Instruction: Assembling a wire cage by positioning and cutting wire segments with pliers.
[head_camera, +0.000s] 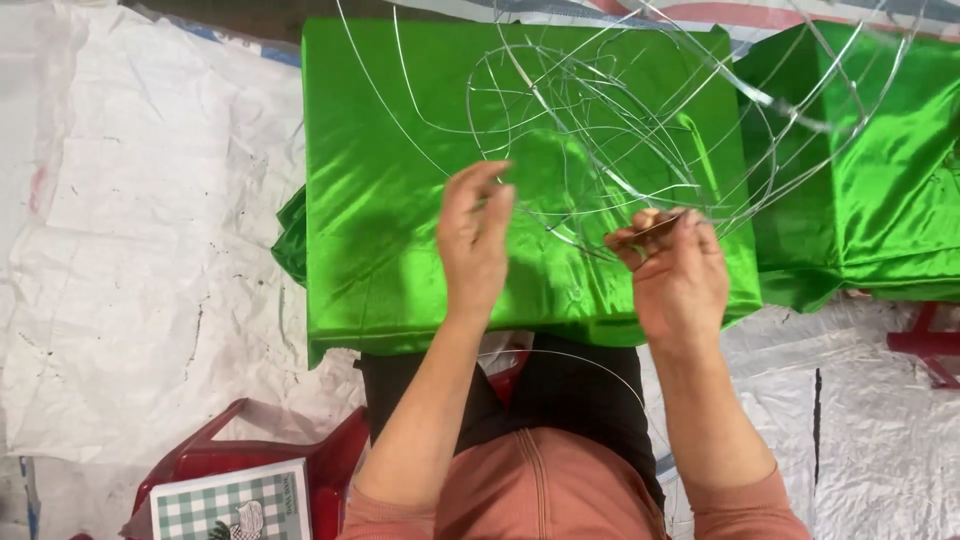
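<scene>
A: Status of the work, please, taking the green satin cloth (400, 180) as our landmark.

B: We see the wire frame (640, 110) standing over the right half of the cloth. Many thin metal loops are already bent and crossed into a rounded cage, so we judge the skeleton largely built. No covering is on it yet: the cloth lies flat and folded beneath, and a second green cloth (880, 160) lies just beside it on the right. We judge joining of the wires to be in hand, with covering left to do.

A: State of the hands?

B: Our left hand (475, 240) is raised above the cloth's lower middle, fingers half curled and narrow, touching a wire strand; we cannot tell whether it pinches it. Our right hand (680, 275) sits at the cloth's lower right edge, fingers closed on a small dark tool (650, 230), likely pliers, at a wire crossing.

A: Surface and surroundings?

B: The cloth rests on white woven plastic sheeting (150, 250), creased and lightly soiled, which spreads left of the cloth and below it. A red plastic stool (330, 460) stands below the cloth's lower left corner, with a green-checked box (230, 505) on it. A red frame piece (930, 345) shows far right, below the second cloth. We see no counter.
</scene>
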